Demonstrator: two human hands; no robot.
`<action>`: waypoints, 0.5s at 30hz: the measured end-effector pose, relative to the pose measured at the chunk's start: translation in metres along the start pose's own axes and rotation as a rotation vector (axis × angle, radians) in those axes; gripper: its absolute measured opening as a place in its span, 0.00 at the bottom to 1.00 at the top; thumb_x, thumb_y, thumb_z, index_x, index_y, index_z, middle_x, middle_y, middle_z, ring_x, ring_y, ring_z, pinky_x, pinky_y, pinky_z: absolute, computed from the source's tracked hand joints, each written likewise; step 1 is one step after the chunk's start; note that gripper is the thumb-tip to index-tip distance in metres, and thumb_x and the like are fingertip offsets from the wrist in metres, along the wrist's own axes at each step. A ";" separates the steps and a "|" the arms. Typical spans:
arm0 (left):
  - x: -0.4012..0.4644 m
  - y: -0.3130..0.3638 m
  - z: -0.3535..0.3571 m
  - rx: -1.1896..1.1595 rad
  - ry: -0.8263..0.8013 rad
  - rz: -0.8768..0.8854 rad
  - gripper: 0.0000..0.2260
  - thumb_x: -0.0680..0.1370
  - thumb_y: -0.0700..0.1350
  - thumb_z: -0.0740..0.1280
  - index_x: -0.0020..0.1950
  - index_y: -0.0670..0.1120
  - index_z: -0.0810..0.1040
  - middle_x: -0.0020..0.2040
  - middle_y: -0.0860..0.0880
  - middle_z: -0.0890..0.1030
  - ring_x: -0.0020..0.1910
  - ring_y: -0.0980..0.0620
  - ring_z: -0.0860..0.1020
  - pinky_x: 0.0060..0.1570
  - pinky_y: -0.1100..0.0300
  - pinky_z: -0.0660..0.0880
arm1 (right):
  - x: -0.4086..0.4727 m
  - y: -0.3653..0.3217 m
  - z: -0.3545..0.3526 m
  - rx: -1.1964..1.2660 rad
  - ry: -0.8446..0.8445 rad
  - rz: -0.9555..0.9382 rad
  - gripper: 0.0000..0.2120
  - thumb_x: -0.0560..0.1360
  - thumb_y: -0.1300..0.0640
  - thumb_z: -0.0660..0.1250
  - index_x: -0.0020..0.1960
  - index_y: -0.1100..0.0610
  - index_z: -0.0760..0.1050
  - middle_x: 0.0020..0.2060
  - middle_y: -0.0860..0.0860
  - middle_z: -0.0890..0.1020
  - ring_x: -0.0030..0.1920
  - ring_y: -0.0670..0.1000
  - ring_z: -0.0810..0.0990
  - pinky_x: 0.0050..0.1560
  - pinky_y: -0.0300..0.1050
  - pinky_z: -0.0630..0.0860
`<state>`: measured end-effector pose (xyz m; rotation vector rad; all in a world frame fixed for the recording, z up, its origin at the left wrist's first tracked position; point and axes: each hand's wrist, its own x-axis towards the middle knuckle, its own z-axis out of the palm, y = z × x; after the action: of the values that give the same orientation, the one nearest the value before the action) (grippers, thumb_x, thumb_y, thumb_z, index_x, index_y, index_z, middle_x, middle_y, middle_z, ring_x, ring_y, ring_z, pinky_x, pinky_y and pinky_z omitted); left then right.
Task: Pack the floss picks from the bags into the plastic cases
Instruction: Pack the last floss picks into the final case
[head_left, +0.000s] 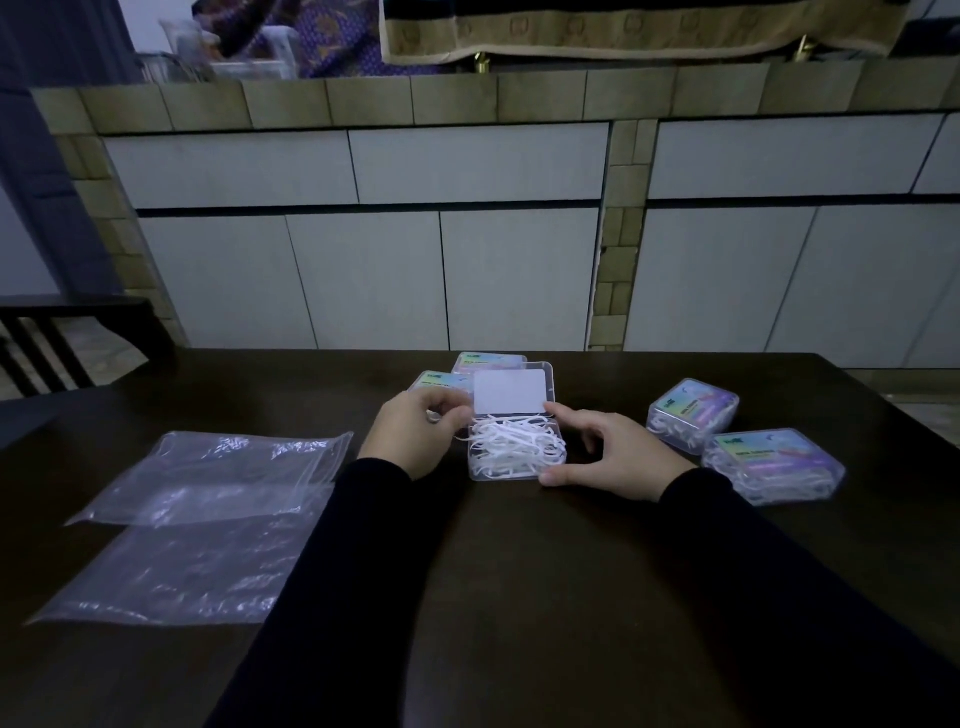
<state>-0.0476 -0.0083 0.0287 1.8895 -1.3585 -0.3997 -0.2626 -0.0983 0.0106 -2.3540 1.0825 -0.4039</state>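
Note:
An open clear plastic case (511, 470) stands mid-table, its lid (511, 389) raised upright behind it, and white floss picks (511, 441) heap above its rim. My left hand (421, 436) is at the case's left edge with fingers curled by the lid's lower corner and the picks. My right hand (608, 452) holds the case's right side, thumb at the front corner. Two flat, clear zip bags (218, 467) (176, 571) lie at the left.
Two closed, filled cases with colourful labels (693, 413) (774, 465) sit at the right. Two more labelled cases (488, 362) (434, 383) lie behind the open one. The dark table (571, 571) ends at a tiled counter with white cabinets. A dark chair (62, 338) stands far left.

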 end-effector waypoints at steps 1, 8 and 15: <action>0.000 -0.001 -0.002 0.015 -0.043 0.000 0.10 0.77 0.49 0.69 0.57 0.50 0.82 0.55 0.54 0.82 0.51 0.57 0.77 0.54 0.64 0.69 | 0.000 0.000 0.000 0.002 0.000 -0.001 0.43 0.68 0.40 0.74 0.77 0.41 0.56 0.45 0.36 0.69 0.44 0.42 0.70 0.37 0.33 0.63; -0.002 0.001 -0.006 0.052 -0.059 -0.013 0.07 0.76 0.48 0.70 0.52 0.50 0.84 0.50 0.53 0.84 0.48 0.57 0.78 0.53 0.63 0.71 | 0.001 0.002 0.001 0.014 -0.003 0.006 0.43 0.68 0.40 0.74 0.76 0.41 0.56 0.44 0.37 0.69 0.44 0.42 0.70 0.37 0.34 0.63; 0.000 -0.005 -0.010 0.102 -0.148 -0.042 0.06 0.73 0.52 0.73 0.40 0.51 0.82 0.39 0.54 0.81 0.42 0.55 0.77 0.43 0.62 0.70 | 0.002 0.003 0.001 0.015 -0.004 0.003 0.43 0.67 0.39 0.74 0.76 0.40 0.55 0.47 0.37 0.69 0.45 0.42 0.70 0.38 0.34 0.63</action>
<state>-0.0379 -0.0037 0.0322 2.0080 -1.4621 -0.5092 -0.2624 -0.1016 0.0077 -2.3394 1.0773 -0.4048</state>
